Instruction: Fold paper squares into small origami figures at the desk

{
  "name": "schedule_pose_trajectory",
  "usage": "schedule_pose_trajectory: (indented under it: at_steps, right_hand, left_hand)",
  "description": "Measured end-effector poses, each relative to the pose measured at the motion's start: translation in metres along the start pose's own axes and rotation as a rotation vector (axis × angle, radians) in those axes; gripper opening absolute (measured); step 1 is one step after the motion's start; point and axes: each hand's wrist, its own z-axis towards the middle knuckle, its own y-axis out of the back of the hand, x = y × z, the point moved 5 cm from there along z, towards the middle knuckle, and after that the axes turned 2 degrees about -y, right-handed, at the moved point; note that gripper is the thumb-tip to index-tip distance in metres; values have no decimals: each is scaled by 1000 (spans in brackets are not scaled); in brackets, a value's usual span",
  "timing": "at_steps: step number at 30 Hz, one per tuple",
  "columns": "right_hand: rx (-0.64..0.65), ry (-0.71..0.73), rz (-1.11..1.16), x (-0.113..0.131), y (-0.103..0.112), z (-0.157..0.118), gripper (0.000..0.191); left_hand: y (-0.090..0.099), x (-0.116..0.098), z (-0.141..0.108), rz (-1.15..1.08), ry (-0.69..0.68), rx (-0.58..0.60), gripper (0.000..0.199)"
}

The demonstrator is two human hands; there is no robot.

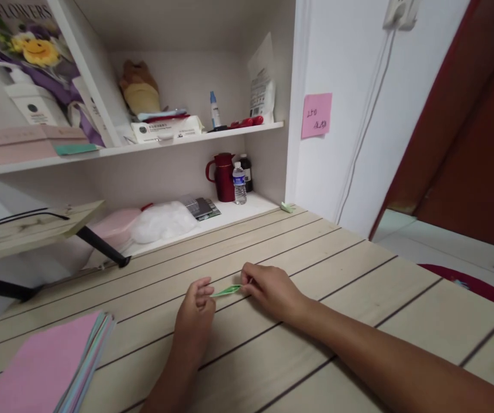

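A small folded piece of green paper (228,291) spans the gap between my two hands, just above the striped wooden tabletop. My right hand (270,289) pinches its right end between thumb and fingertips. At the paper's left end, my left hand (195,307) has its fingers curled and its thumb against the tip. The paper looks narrow, with a slightly opened fold in its middle. Another small folded light-green paper (287,207) lies at the table's far edge, away from both hands.
A stack of coloured paper (44,367) lies at the front left. Behind the table are a dark red jug (224,178), a water bottle (239,184) and a white plastic bag (164,222). A small raised stand (35,229) occupies the left side. A pink note (316,116) sticks to the wall.
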Motion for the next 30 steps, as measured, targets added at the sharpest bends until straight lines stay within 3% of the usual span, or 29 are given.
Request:
schedule_pose_trajectory:
  at_steps: [4,9,17,23,30]
  right_hand:
    - [66,106,-24,7,-6,-9,11]
    - [97,162,40,6,-15,-9,19]
    - [65,-34,114,-1,-13,-5,6]
    - [-18,-34,-18,-11,0,-2,14]
    - [23,-20,6,-17,-4,-1,16]
  left_hand:
    - [-7,0,-10,163,-211,118,37]
    - [-13,-5,-18,377,-429,130,54]
    - [-14,0,-17,388,-406,56,47]
    - [-12,2,-19,297,-444,-50,46]
    - [-14,-6,-20,396,-535,10,32]
